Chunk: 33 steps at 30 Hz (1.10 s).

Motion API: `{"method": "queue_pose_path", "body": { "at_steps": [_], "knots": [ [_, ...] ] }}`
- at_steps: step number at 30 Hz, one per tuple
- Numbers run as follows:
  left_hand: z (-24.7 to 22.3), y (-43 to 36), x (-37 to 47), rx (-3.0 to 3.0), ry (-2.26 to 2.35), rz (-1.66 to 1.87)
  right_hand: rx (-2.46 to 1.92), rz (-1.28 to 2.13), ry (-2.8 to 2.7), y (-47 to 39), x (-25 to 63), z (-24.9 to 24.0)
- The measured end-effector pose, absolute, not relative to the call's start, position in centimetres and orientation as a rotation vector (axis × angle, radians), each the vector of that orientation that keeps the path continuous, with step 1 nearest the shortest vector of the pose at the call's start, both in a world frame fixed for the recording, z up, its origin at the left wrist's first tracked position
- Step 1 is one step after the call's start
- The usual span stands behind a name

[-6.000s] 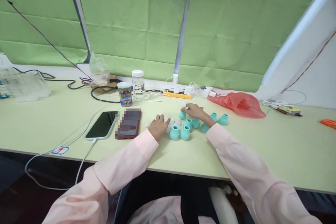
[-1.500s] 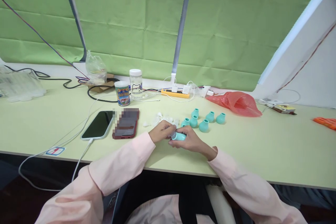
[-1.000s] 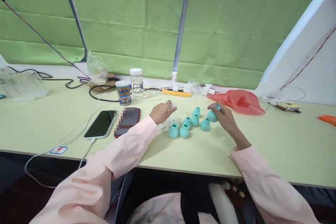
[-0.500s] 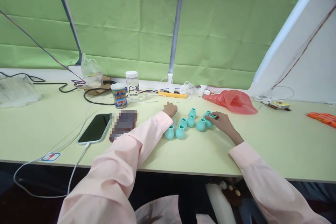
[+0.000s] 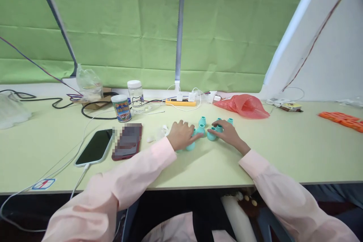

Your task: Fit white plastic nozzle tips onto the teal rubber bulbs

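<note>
Several small teal vase-shaped pieces with round bellies and narrow open necks stand close together on the pale table. My left hand spreads over the left part of the cluster, its thumb against a teal piece, and hides some pieces below it. On the other side, my right hand curves its thumb and fingers, held apart, around the right-hand pieces and touches them. Another teal piece stands just behind that hand. Left of my left hand lie small translucent bits, too small to identify.
Two phones, one black-screened and charging, one dark red, lie left. Behind them stand a printed tub and a clear jar. Further back are a yellow power strip and a red plastic bag; an orange grid piece lies right.
My left hand has come back from behind the cluster to lie over its left pieces, uncovering the translucent bits. My right hand has shifted lower around its pieces. The view has turned slightly right.
</note>
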<state>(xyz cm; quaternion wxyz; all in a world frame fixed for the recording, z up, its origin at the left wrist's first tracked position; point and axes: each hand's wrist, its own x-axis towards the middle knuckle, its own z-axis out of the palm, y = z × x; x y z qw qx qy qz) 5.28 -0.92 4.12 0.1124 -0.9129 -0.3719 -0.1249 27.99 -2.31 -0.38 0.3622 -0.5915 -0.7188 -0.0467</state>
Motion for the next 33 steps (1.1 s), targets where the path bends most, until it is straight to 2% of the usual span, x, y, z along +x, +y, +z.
{"method": "queue_pose_path", "body": {
  "at_steps": [7,19,24,27,33],
  "knots": [
    [0.9,-1.2,5.2,-2.662,-0.974,-0.356,-1.375,-0.241,-1.905,-1.7,27.8,-1.5],
    [1.5,-1.7,6.2,-2.699,-0.989,-0.430,-1.519,-0.343,-1.592,-2.1,30.8,-1.3],
    [2.8,-2.0,11.1,-2.695,-0.876,-0.611,-1.569,-0.200,-1.509,-2.8,34.4,-1.1],
    [2.9,-1.4,14.9,-2.701,-0.746,-0.591,-1.584,-0.148,-1.555,-2.9,35.3,-1.3],
    [2.1,0.7,18.7,-2.720,-0.763,-0.535,-1.592,-0.163,-1.660,-2.3,35.8,-1.7]
  ]
}}
